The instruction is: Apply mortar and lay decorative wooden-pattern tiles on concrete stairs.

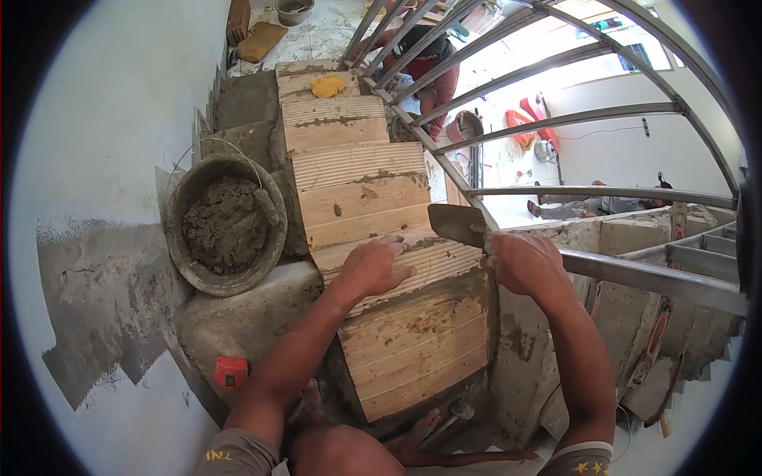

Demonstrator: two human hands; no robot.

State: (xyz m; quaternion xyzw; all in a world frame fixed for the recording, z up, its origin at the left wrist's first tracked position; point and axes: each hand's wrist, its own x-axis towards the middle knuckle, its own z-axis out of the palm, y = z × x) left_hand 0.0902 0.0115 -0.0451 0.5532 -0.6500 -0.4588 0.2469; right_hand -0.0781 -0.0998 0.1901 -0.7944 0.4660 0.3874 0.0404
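My right hand (525, 260) is closed round the handle of a trowel, at the right edge of the tiled stairs. The trowel's flat grey blade (456, 224) points left, over the end of a step. My left hand (375, 266) is open, its fingers spread on or just over a ribbed, wood-look stair tile (435, 268). Below that edge, a smeared wood-look tile (417, 349) covers the front of the step. To the left, a bucket (184, 266) holds grey mortar (225, 226), and its wire handle stands up.
A red tape measure (231, 372) lies on the bare step near my left arm. A metal railing (548, 127) runs along the right. Farther up are a yellow sponge or cloth (327, 86) and a bending person (432, 63). Another person (599, 206) lies on the floor beyond the railing.
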